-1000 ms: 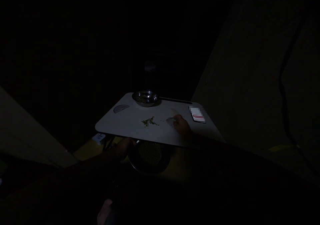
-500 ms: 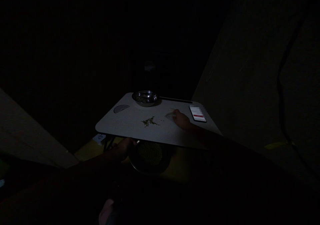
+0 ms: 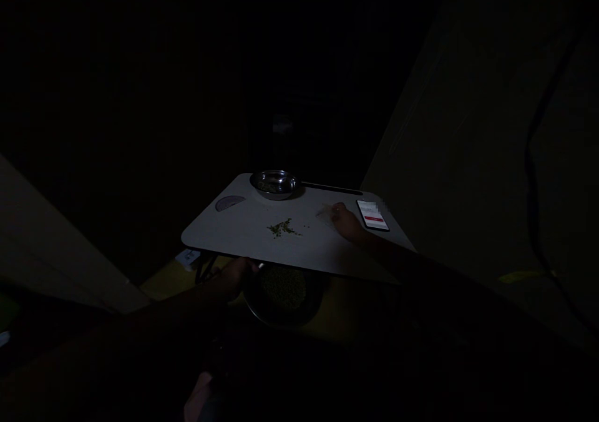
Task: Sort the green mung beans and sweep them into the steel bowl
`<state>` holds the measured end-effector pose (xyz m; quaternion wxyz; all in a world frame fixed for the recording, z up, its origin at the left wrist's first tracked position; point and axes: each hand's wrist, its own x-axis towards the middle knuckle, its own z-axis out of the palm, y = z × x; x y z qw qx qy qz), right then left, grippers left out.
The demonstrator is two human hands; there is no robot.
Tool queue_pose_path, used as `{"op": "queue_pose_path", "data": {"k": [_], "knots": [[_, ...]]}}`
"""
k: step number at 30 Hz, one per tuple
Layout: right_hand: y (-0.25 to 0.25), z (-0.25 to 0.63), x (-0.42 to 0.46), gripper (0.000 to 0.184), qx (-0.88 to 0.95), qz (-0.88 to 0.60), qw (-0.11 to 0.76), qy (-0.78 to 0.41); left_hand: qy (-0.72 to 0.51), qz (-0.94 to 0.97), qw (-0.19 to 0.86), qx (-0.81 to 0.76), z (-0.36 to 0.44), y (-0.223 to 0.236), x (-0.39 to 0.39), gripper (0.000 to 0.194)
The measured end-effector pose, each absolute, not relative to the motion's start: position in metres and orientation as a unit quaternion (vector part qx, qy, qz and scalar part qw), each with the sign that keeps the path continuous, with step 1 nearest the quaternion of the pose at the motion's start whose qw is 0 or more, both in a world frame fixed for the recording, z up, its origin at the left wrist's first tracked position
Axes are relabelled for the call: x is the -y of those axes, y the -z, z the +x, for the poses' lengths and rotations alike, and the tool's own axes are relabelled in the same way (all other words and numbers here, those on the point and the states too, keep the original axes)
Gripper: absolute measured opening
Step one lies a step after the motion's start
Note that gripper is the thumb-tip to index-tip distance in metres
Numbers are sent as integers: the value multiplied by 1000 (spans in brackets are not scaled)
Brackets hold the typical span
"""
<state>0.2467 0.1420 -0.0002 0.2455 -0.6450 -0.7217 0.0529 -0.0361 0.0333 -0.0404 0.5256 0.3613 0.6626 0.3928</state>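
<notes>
The scene is very dark. My right hand (image 3: 347, 223) is over the right part of a small white table (image 3: 243, 241), fingers closed around something pale and blurred that I cannot make out. Left of it lies a small scatter of green grains (image 3: 282, 228). Below the table's front edge, my left hand (image 3: 234, 277) is closed at the rim of a dark metal bowl (image 3: 262, 318). Many green grains (image 3: 284, 288) lie in this bowl, which is partly under the tabletop.
A shiny steel bowl (image 3: 275, 193) stands at the table's back edge, with some contents in it. A lit phone (image 3: 373, 215) lies near the right edge. A dark cable (image 3: 531, 185) hangs along the right wall. A small white box (image 3: 188, 258) sits below the table's left.
My right hand has shifted slightly right, and the pale thing in its fingers is now blurred. My left hand stays at the bowl's rim. The whole view has moved a little.
</notes>
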Motion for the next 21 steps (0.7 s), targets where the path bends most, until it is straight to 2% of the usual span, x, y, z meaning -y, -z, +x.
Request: {"op": "queue_pose_path", "data": {"k": [7, 21], "knots": [[6, 226, -153, 24, 767, -586, 252, -67, -385, 354, 548, -653, -38, 41, -34, 4], [-10, 212, -163, 17, 871, -458, 170, -45, -379, 365, 541, -656, -40, 46, -38, 6]]}}
